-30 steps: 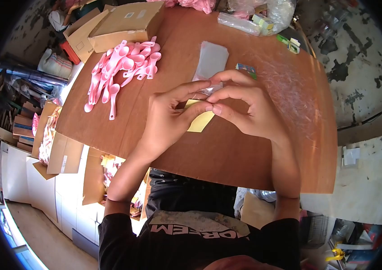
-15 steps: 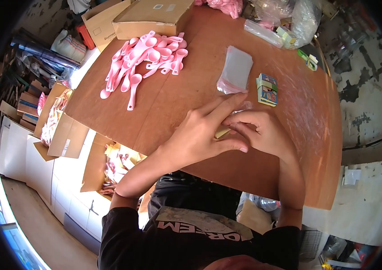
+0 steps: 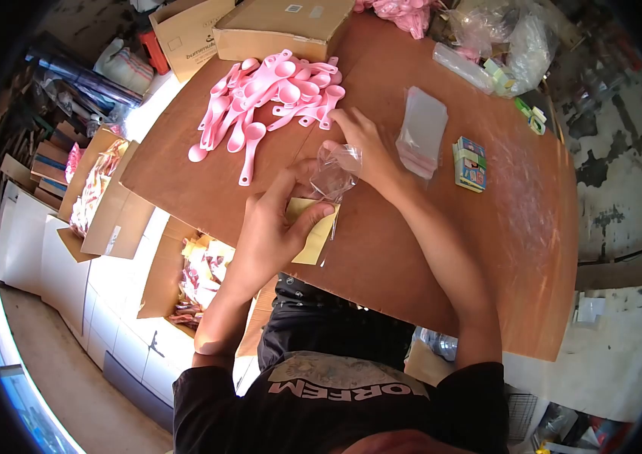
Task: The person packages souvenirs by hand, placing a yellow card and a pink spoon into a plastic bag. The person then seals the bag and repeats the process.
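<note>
My left hand (image 3: 276, 219) grips a clear plastic bag (image 3: 331, 172) with a yellow card (image 3: 310, 231) at its lower end, thumb pressed on the card above the brown table (image 3: 427, 250). My right hand (image 3: 361, 140) reaches forward over the bag, fingers spread, its fingertips touching the near edge of a pile of pink plastic spoons (image 3: 272, 94). It holds nothing that I can see.
A stack of clear bags (image 3: 423, 130) lies right of my right hand, a small printed box (image 3: 470, 163) beside it. A cardboard box (image 3: 283, 26) stands behind the spoons. Plastic wrapping (image 3: 502, 41) fills the far right. Open cartons (image 3: 185, 280) sit below the table's left edge.
Both hands were together on the bag and card. Now the right hand has left it and stretched forward to the spoon pile, while the left hand keeps the bag, lifted slightly.
</note>
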